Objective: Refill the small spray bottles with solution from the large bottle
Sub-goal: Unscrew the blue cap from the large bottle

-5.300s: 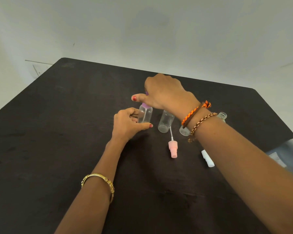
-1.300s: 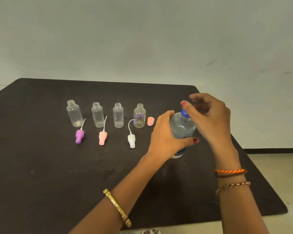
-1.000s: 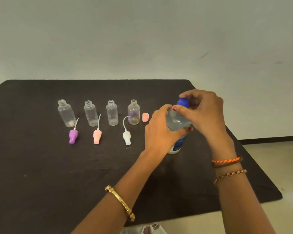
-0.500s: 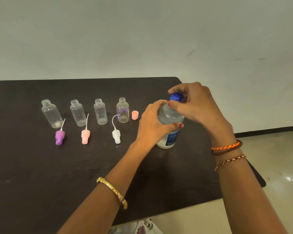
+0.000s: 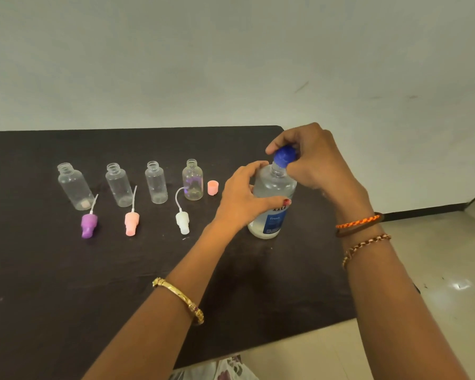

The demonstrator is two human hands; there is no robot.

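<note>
The large clear bottle (image 5: 272, 207) with a blue label stands upright near the right edge of the dark table (image 5: 66, 283). My left hand (image 5: 244, 198) grips its body. My right hand (image 5: 313, 160) pinches its blue cap (image 5: 284, 154) from above. Several small clear spray bottles stand open in a row to the left, from the leftmost bottle (image 5: 73, 186) to the one nearest the large bottle (image 5: 193, 180). In front of them lie a purple sprayer head (image 5: 88, 223), a pink one (image 5: 132, 222) and a white one (image 5: 182, 219), each with its tube.
A small pink cap (image 5: 212, 187) stands between the row and the large bottle. The table's right edge (image 5: 348, 297) runs just beside the large bottle, with pale floor (image 5: 436, 270) beyond. A plain wall rises behind the table.
I went from handling the small bottles to the large bottle. Over the last second both hands stay on it, my right fingers shifting round the blue cap; the view has drifted rightwards.
</note>
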